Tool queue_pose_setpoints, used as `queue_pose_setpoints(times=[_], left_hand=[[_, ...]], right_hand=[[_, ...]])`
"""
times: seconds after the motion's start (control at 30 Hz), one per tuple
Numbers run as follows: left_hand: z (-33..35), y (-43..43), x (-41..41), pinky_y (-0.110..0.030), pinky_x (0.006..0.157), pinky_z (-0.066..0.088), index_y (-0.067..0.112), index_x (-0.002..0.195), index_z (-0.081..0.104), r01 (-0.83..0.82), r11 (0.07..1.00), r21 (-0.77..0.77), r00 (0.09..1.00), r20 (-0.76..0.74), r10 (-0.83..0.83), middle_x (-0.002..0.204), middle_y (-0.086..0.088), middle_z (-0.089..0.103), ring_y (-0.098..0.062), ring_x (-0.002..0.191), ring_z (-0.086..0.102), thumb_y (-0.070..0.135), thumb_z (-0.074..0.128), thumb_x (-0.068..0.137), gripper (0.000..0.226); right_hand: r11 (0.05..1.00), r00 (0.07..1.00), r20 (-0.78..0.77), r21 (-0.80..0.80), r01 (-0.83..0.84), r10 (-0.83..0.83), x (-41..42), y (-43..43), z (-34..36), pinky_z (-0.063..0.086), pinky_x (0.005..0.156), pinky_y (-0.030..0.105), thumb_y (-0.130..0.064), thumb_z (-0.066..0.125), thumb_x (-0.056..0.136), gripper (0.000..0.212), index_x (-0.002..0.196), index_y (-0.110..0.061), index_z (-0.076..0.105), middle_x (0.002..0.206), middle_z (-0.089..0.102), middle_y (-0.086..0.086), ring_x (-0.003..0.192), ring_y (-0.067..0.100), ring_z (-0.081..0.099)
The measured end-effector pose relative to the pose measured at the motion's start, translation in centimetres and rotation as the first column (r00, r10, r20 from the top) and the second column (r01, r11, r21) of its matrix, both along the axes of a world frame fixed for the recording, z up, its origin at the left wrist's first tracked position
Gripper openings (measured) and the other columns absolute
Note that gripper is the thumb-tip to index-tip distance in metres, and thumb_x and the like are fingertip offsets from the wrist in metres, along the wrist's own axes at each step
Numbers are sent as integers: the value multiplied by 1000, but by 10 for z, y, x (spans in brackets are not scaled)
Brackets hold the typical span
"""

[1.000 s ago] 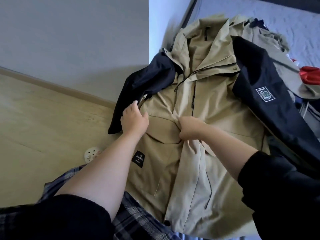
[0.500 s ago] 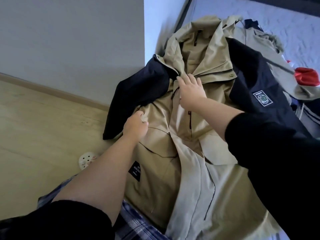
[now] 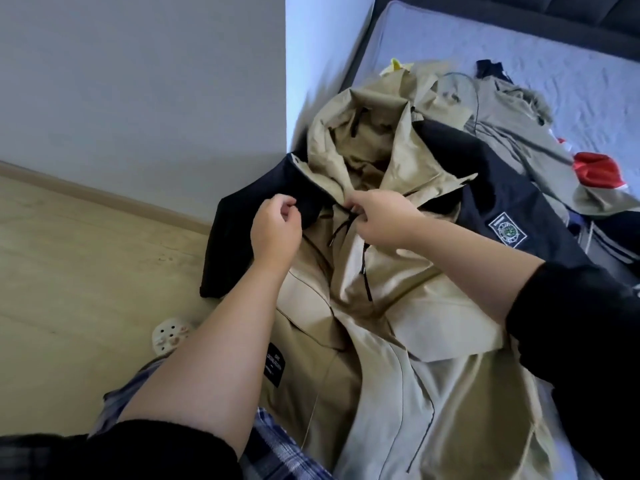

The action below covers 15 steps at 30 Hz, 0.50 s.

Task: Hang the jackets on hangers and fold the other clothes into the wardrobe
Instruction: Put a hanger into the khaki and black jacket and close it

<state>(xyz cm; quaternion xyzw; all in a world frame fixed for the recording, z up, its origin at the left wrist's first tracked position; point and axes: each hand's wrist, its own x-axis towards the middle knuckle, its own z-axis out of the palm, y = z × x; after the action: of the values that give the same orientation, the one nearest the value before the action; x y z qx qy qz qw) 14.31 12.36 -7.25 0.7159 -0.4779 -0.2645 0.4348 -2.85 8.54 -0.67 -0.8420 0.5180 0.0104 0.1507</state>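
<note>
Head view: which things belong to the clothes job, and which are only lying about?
Job: khaki jacket, pinched at the collar by the right hand; left hand; olive garment; red garment.
Lying about: white clog on the floor; mattress.
</note>
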Motion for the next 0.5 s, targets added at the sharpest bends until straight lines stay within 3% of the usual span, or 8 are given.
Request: queue_pose_setpoints(times=[0.13,0.23,0.3,0.37,0.43,0.5], left_hand=[[9,-3,-3,-45,85,55,11,96,62,40,982,182,912,-408,38,91,-1,66,-17,83,66,45,54,89,35],[10,2,3,-41,89,53,12,112,56,-53,966,252,830,-527,183,104,-1,63,-18,94,63,44,65,83,43],[12,7,5,-33,82,51,14,117,51,-93,958,271,839,-497,222,100,2,60,-15,90,60,33,70,82,44],[14,11,5,-28,69,47,15,107,53,-100,960,263,898,-391,201,88,5,58,-13,81,57,17,68,81,30],[15,15,5,-23,62,45,14,95,58,-62,969,240,930,-339,143,81,4,58,-15,77,57,5,62,81,18],[17,19,6,-21,57,40,17,84,58,-9,967,253,953,-291,85,77,5,56,-10,71,53,3,58,83,14]], right_hand=[[977,990,8,158,-143,144,12,41,23,47,82,30,-13,53,83,39,121,-20,56,106,62,-2,101,21,57],[932,972,-19,289,-220,235,15,61,28,46,74,29,-15,55,82,38,119,-20,55,97,60,-4,92,19,57],[886,962,-12,394,-245,271,15,69,31,44,68,26,-16,54,85,33,118,-18,55,86,56,-9,82,13,55],[862,958,-26,445,-245,286,15,71,30,48,73,30,-19,50,89,26,113,-14,60,91,61,-4,83,16,56],[920,977,-45,350,-179,207,15,64,21,50,76,34,-24,47,91,24,98,-10,65,91,65,5,86,24,59],[995,999,-39,103,7,-3,12,48,12,50,73,35,-27,48,90,22,93,-10,63,95,60,7,89,27,58]])
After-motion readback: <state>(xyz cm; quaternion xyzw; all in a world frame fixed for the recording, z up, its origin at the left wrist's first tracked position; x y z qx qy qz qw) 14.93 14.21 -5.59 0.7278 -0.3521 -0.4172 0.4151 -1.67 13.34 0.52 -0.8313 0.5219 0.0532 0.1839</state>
